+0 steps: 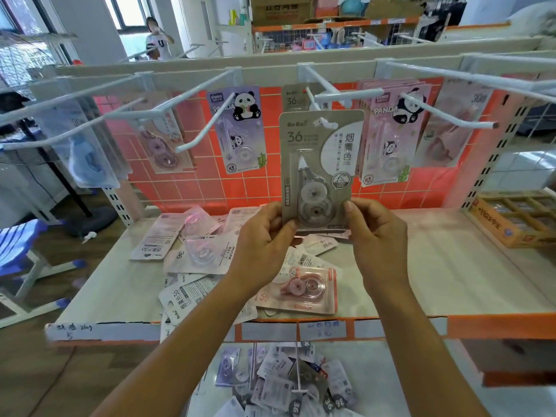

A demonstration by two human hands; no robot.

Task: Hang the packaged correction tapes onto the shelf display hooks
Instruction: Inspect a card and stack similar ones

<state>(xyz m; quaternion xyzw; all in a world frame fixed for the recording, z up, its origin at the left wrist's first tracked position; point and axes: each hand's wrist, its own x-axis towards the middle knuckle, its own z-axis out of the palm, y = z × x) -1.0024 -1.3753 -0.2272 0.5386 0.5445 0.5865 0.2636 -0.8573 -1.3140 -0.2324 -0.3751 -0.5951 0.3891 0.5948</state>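
2 hands, left (pixel 264 236), right (pixel 374 233), pinching grey pack (pixel 319 164)

A stationery shop: white metal display hooks (pixel 207 120) jut from an orange wire-grid panel (pixel 210 188), carded panda-print correction tape packs (pixel 237 127) hang on them, handwritten labels (pixel 326 329) front the pale shelf (pixel 451 266), brown cardboard boxes (pixel 281 9) top distant racks (pixel 331 25).

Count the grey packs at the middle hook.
2. The front pack is pinched by the left hand and right hand, its hole at the hook tip. The rear pack hangs farther back. Others may hide behind it.
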